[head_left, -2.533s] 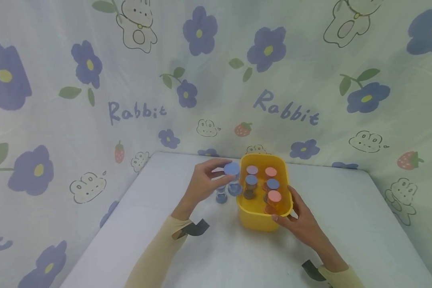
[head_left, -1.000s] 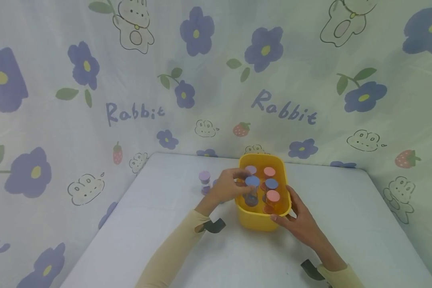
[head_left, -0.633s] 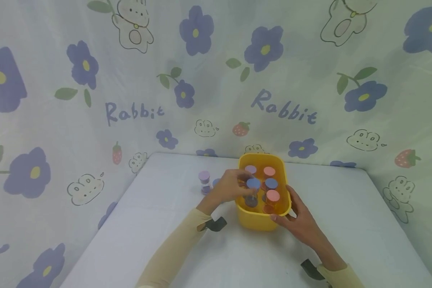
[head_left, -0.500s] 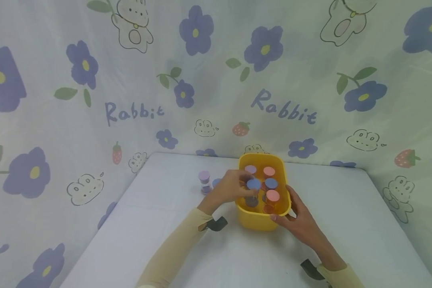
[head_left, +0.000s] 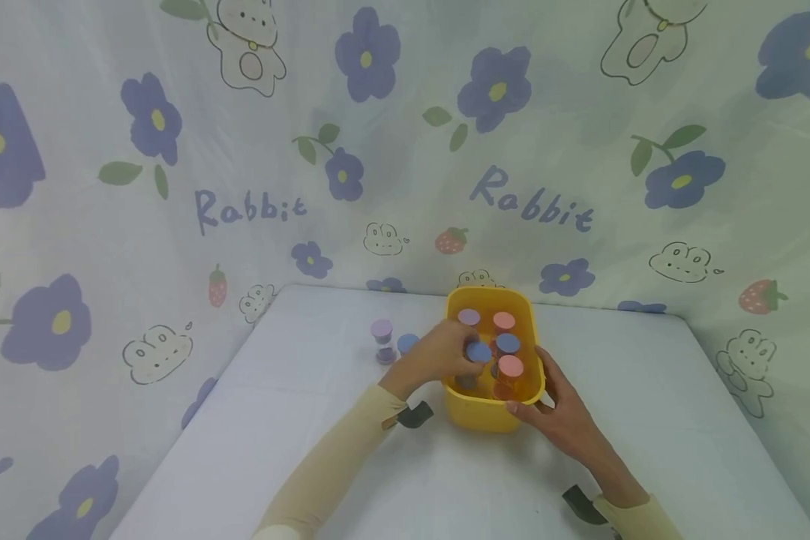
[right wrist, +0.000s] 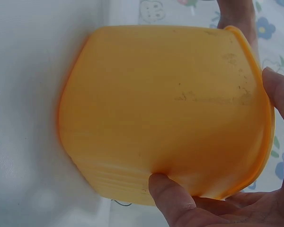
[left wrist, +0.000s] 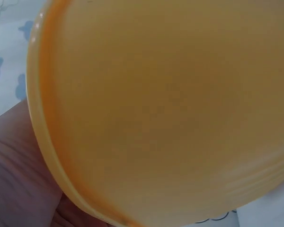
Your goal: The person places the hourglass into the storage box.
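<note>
My left hand reaches over the left rim of a yellow plastic bin. Its fingers and thumb pinch a blue-capped hourglass low inside, its lower part hidden behind the hand. In the left wrist view the bin's wall fills most of the picture. My right hand grips the bin's near right corner, thumb at the rim and a finger against the outer wall. Also upright in the bin are a purple hourglass, a blue one, a pink hourglass at the back and another pink in front.
Left of the bin, a purple hourglass stands on the white table. Beside it is a blue hourglass, partly covered by my left hand. A printed rabbit-and-flower cloth hangs behind the table.
My left hand has carried the blue hourglass from left of the bin over the rim, then lowered it inside. My right hand has kept its hold on the bin.
</note>
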Motion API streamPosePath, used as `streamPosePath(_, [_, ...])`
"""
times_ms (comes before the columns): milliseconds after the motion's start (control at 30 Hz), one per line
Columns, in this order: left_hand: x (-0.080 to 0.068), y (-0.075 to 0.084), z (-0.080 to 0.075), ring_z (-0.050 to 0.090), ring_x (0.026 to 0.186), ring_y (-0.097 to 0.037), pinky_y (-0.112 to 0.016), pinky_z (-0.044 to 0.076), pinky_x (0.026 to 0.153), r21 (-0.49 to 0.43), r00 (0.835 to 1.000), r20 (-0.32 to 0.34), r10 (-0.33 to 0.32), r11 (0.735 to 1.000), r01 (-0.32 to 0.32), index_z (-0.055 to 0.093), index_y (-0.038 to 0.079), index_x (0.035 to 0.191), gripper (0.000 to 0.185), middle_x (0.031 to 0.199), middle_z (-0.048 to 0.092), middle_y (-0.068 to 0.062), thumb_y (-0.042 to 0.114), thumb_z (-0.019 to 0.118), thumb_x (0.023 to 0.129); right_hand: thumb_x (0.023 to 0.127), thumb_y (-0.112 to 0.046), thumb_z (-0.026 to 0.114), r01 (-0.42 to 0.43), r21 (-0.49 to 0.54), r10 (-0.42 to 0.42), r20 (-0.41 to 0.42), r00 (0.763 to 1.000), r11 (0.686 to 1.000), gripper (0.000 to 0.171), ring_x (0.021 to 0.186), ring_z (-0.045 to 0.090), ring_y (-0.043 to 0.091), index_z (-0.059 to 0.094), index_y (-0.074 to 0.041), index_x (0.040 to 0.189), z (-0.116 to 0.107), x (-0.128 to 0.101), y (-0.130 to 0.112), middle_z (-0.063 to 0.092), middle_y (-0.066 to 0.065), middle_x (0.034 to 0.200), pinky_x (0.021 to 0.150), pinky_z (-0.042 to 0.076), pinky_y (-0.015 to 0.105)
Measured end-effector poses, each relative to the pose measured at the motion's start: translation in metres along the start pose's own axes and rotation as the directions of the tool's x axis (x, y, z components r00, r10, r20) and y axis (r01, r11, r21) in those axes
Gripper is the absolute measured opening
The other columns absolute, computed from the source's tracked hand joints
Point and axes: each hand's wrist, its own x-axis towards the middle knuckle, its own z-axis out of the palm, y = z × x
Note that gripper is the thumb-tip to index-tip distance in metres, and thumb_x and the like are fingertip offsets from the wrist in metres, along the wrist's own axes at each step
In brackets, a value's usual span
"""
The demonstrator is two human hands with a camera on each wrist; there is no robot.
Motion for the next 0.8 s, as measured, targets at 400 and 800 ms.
streamPosePath(400, [0.004, 0.0029, 0.0014, 0.057, 0.069, -0.008, -0.014, 0.049, 0.058, 0.166, 0.998, 0.053, -0.029, 0.986, 0.02, 0.068, 0.012, 0.092, 0.023, 0.078, 0.063, 0.005, 0.029, 0.081, 0.083, 0.09, -0.042, 0.079, 0.001, -0.009, -0.001, -0.003, 1.0, 1.0, 0.106, 0.157, 0.023, 0.048, 0.007, -0.028, 0.167, 0.0003, -0.0005, 0.0008, 0.012, 0.012, 0.175, 0.111, 0.046, 0.055])
streamPosePath(800, [0.0057, 0.0086, 0.0017, 0.056, 0.068, -0.01, -0.017, 0.046, 0.06, 0.3, 0.994, 0.098, -0.04, 0.954, 0.008, 0.072, 0.013, 0.086, 0.02, 0.075, 0.061, 0.005, 0.03, 0.081, 0.085, 0.091, -0.039, 0.079, -0.006, -0.009, 0.006, -0.004, 1.0, 1.0, 0.104, 0.157, 0.023, 0.049, 0.008, -0.028, 0.167, 0.0001, 0.0005, 0.0, 0.013, 0.014, 0.175, 0.11, 0.046, 0.056])
